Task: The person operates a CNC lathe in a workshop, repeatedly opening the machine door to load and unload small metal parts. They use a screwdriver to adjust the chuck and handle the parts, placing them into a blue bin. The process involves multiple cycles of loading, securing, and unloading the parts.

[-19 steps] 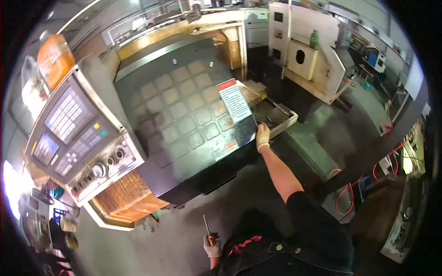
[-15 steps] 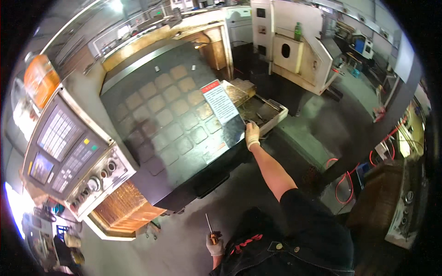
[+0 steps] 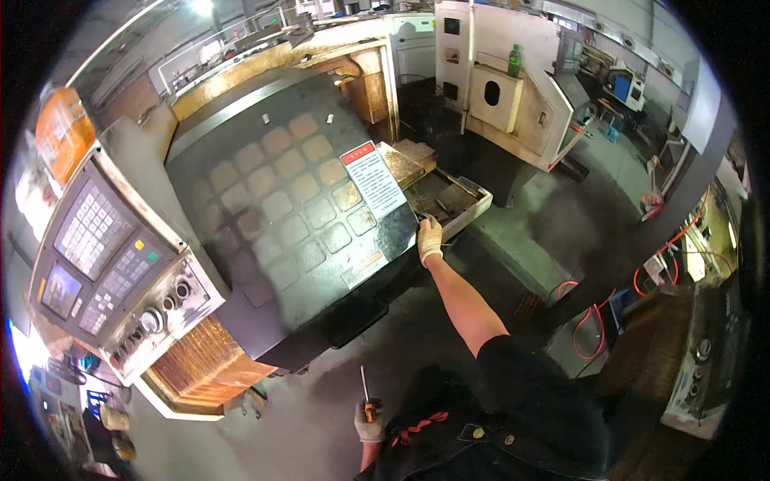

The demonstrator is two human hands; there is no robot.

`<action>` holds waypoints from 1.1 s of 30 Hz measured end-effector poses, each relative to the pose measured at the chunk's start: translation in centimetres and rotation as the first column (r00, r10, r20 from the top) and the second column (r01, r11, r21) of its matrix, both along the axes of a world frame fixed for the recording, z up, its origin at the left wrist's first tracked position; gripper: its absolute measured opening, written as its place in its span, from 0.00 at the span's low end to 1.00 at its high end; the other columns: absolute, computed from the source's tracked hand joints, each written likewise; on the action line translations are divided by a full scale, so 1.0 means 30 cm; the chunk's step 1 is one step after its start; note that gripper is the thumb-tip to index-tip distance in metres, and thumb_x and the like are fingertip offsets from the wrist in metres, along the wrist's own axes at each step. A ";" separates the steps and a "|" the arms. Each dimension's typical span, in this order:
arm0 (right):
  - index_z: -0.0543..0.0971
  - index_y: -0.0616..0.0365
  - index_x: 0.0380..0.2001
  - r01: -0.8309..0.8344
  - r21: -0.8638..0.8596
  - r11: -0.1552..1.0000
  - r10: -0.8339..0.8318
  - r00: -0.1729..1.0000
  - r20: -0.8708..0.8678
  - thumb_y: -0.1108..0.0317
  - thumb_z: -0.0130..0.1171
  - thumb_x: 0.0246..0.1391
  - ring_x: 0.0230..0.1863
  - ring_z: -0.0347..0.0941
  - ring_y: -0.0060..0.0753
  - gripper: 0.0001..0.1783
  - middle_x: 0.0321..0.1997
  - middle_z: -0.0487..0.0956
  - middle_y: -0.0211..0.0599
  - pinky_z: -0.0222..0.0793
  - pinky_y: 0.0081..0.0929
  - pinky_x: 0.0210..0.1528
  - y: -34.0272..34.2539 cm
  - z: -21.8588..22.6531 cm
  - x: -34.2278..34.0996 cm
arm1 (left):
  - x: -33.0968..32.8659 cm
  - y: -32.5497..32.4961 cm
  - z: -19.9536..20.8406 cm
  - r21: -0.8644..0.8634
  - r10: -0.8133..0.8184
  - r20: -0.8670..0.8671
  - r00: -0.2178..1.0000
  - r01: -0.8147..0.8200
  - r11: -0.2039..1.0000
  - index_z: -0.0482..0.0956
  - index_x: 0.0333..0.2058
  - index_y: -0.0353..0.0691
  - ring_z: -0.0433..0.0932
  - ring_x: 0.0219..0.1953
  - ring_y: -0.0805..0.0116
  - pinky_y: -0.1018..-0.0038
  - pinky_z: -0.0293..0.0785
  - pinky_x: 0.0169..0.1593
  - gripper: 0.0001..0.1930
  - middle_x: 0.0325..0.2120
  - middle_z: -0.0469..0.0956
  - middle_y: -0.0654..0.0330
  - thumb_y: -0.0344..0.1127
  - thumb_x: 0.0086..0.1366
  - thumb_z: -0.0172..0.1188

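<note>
A gloved right hand, my right hand [image 3: 430, 240], is at the right edge of a dark machine door [image 3: 277, 192], with its fingers closed round the lower right corner. The door has a grid of rounded square panes and a white label [image 3: 374, 180] with a red top strip. Down near my body, my left hand [image 3: 370, 423], also gloved, is wrapped round the orange and black handle of a screwdriver [image 3: 366, 393]. Its thin metal shaft points up, apart from the machine.
Left of the door stands a control panel [image 3: 108, 248] with a screen, keys and knobs. An orange jug [image 3: 64, 136] sits above it. A dirty metal tray [image 3: 473, 210] juts out beyond my right hand. Farther back is another machine [image 3: 513, 88] with a green bottle [image 3: 514, 60]. Red hose [image 3: 597, 329] lies at right.
The whole view has shifted slightly, so the machine and my right hand appear a little farther left. Both hands keep their holds.
</note>
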State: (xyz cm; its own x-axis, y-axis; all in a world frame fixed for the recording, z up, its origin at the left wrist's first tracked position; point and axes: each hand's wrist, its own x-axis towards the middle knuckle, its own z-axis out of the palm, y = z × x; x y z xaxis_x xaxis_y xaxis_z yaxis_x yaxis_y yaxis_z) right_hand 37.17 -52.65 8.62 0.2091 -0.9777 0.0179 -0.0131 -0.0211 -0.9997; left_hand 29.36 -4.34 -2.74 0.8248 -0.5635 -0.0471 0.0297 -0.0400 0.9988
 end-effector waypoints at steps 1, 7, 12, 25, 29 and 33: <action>0.65 0.69 0.56 -0.019 0.019 1.000 0.019 1.000 0.009 0.63 0.40 0.59 0.49 0.70 0.44 0.26 0.53 0.72 0.51 0.61 0.28 0.53 0.037 0.026 0.015 | -0.003 0.012 0.001 0.000 0.025 -0.022 0.999 -0.025 1.000 0.72 0.40 0.34 0.76 0.36 0.68 0.74 0.73 0.39 0.19 0.35 0.77 0.57 0.18 0.46 0.55; 0.71 0.68 0.48 0.135 -0.240 0.961 -0.128 0.991 0.043 0.64 0.42 0.57 0.41 0.70 0.41 0.21 0.40 0.76 0.48 0.64 0.29 0.46 -0.050 -0.033 -0.043 | -0.019 -0.006 -0.020 -0.046 0.000 -0.010 1.000 0.000 0.999 0.73 0.39 0.37 0.73 0.33 0.76 0.78 0.70 0.38 0.15 0.30 0.75 0.63 0.21 0.51 0.57; 0.73 0.65 0.47 0.093 -0.299 0.950 -0.119 0.991 -0.068 0.66 0.40 0.56 0.40 0.72 0.50 0.20 0.41 0.77 0.51 0.65 0.34 0.43 0.033 0.004 0.028 | -0.017 0.030 0.053 -0.029 0.057 -0.026 0.998 -0.058 0.998 0.73 0.40 0.38 0.71 0.31 0.78 0.79 0.70 0.36 0.16 0.29 0.74 0.66 0.23 0.50 0.59; 0.66 0.65 0.55 0.013 -0.035 0.999 -0.008 0.987 0.158 0.63 0.39 0.56 0.40 0.70 0.44 0.26 0.45 0.74 0.50 0.63 0.34 0.46 0.017 -0.001 0.019 | -0.052 0.084 0.036 0.037 0.148 0.056 0.987 -0.151 0.988 0.72 0.41 0.38 0.74 0.34 0.72 0.75 0.70 0.40 0.16 0.29 0.74 0.60 0.26 0.50 0.57; 0.74 0.65 0.40 0.060 -0.082 0.995 -0.051 0.993 0.108 0.64 0.40 0.53 0.35 0.66 0.49 0.19 0.34 0.74 0.48 0.62 0.37 0.43 0.091 0.067 0.028 | -0.056 0.104 0.042 0.095 0.145 0.090 0.985 -0.154 0.984 0.72 0.41 0.38 0.74 0.34 0.74 0.76 0.70 0.41 0.17 0.29 0.75 0.61 0.25 0.49 0.57; 0.66 0.68 0.54 0.087 -0.175 0.981 -0.084 0.996 0.027 0.62 0.40 0.57 0.46 0.67 0.50 0.26 0.49 0.72 0.53 0.60 0.34 0.50 -0.195 -0.082 -0.078 | -0.069 0.043 0.086 0.058 0.083 0.064 0.995 -0.087 0.995 0.72 0.41 0.39 0.74 0.35 0.72 0.76 0.70 0.42 0.18 0.30 0.75 0.60 0.26 0.48 0.58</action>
State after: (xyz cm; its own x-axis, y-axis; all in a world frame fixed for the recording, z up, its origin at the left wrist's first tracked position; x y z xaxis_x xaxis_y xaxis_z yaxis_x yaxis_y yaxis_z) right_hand 34.84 -58.49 6.15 0.1229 -0.9732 0.1943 -0.0026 -0.1961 -0.9806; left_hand 27.30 -3.05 -0.16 0.8718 -0.4892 -0.0268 -0.0257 -0.1002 0.9946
